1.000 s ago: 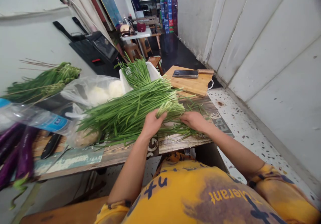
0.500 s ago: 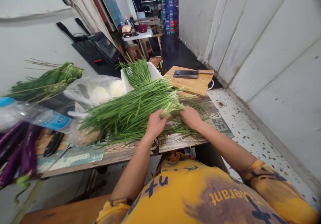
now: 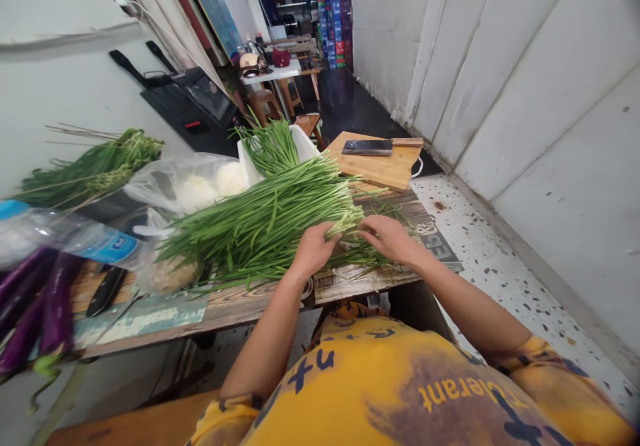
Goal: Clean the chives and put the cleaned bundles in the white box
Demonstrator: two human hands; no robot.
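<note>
A large heap of garlic chives [image 3: 260, 213] lies across the table, its leaves to the left and its pale stem ends to the right. My left hand [image 3: 316, 246] is closed around a small bunch of chives at the near edge of the heap, close to the stem ends. Just right of those ends is my right hand [image 3: 393, 238], its thumb and forefinger apart, with nothing visible between them. Loose trimmings [image 3: 363, 254] lie on the tabletop below and between the hands.
A cleaver [image 3: 370, 147] rests on a wooden cutting board [image 3: 395, 171] at the far right. Behind the heap stands a white container [image 3: 303, 143] of chives. To the left are a plastic bottle [image 3: 80, 233], eggplants [image 3: 57, 306], a black-handled knife [image 3: 106, 291] and bagged vegetables [image 3: 200, 189].
My right hand has drawn slightly to the right, away from the stem ends, and its fingers have parted. My left hand keeps its hold on the chives.
</note>
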